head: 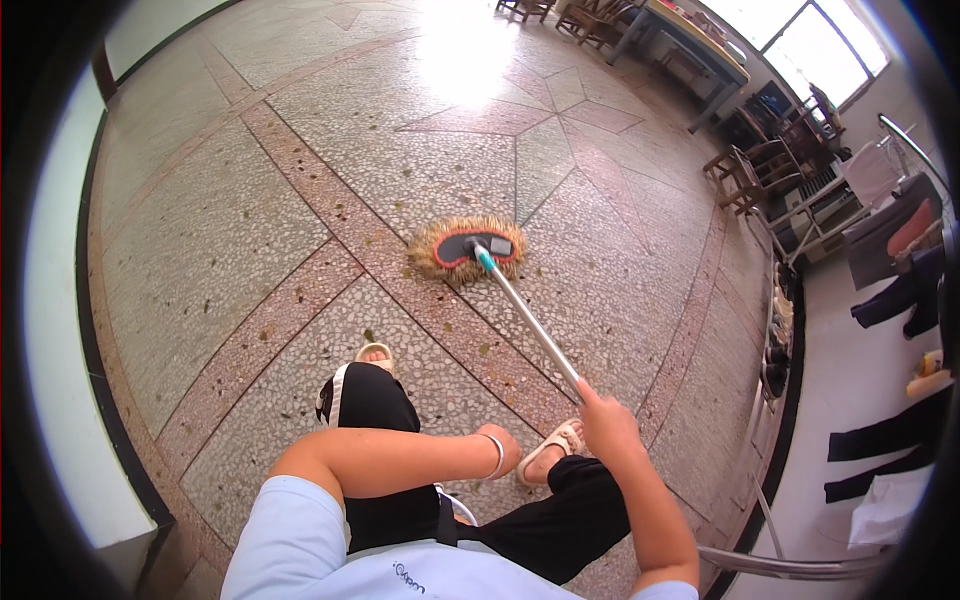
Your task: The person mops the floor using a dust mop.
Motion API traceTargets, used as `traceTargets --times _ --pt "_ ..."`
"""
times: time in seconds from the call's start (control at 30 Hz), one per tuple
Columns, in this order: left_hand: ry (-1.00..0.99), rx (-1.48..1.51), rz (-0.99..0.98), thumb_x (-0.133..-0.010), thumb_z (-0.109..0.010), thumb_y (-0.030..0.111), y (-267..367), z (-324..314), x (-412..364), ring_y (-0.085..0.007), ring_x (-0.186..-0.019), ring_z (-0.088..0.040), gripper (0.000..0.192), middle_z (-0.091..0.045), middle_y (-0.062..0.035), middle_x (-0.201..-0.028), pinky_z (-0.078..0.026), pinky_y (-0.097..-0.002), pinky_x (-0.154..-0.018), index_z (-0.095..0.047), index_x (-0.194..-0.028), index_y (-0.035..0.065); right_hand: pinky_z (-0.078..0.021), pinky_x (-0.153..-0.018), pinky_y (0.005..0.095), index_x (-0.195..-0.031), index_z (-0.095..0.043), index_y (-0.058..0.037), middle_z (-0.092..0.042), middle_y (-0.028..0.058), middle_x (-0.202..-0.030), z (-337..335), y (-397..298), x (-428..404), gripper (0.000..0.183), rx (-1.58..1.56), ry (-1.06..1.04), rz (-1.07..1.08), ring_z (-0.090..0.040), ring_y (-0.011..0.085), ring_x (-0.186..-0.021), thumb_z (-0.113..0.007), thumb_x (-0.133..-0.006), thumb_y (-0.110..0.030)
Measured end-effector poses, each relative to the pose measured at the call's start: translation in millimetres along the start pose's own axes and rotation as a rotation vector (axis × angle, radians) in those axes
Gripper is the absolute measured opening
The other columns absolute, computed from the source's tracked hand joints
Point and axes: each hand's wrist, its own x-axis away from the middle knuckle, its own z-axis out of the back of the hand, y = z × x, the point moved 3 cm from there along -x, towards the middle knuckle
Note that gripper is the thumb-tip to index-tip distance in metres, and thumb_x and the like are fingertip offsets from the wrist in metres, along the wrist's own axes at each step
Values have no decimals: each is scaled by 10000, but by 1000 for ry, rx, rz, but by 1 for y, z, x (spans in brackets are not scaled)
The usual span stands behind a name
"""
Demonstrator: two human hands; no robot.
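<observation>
A dust mop (468,247) with a shaggy tan fringe and a dark, red-edged backing rests flat on the terrazzo floor. Its silver pole (536,324), with a teal collar near the head, slants toward me. My right hand (609,424) grips that pole; its lower end is hidden behind my hand and forearm. Curled into a loose fist, my left hand (501,448) hangs before my thighs, apart from the pole, with no object showing in it. A bracelet circles the left wrist. My feet in cream sandals stand behind the mop.
Dark leaf-like bits and dirt dot the terrazzo floor (247,315). Wooden chairs (757,172) and a long table (694,45) line the far right. Shoes (776,360) and a metal rack (787,561) with hanging clothes border my right. A white wall (56,330) bounds my left.
</observation>
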Motion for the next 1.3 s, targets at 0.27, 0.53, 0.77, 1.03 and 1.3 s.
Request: traceTargets --times 0.27,0.53,0.77,1.03,1.3 --pt "-17 -86 -55 -887 -434 176 17 3 -37 -286 -915 -620 351 -628 -109 -1016 -503 -386 -677 -481 -1227 102 -455 -616 451 -1159 -548 -174 -565 206 -710 63 56 167 382 16 0 -198 -574 381 -686 -604 -781 -172" --pt "-99 -160 -177 -887 -445 210 44 0 -33 -280 -912 -621 358 -630 -107 -984 -501 -385 -683 -484 -1233 125 -447 -606 446 -1144 -566 -142 -565 208 -696 61 39 180 375 8 11 -341 -572 381 -679 -606 -771 -152" --pt "-27 -70 -61 -855 -477 151 18 3 -57 -287 -928 -614 426 -624 -114 -1018 -501 -384 -699 -438 -1279 142 -450 -633 483 -1116 -543 -101 -589 223 -737 33 35 91 306 -47 74 -298 -577 396 -712 -550 -814 -153" --pt "49 -32 59 -783 -565 119 -8 12 -51 -267 -972 -607 272 -623 -116 -1065 -497 -378 -758 -625 -1044 73 -479 -695 458 -1095 -485 -60 -621 204 -826 -20 64 -14 271 -89 117 -352 -608 375 -796 -462 -839 -149" --pt "593 1639 -22 -935 -365 375 32 -8 -53 -178 -829 -579 429 -573 -91 -905 -502 -346 -647 -404 -1275 118 -460 -711 496 -1158 -357 16 -601 282 -821 -67 35 15 422 -568 59 -211 -589 436 -784 -496 -829 -209"
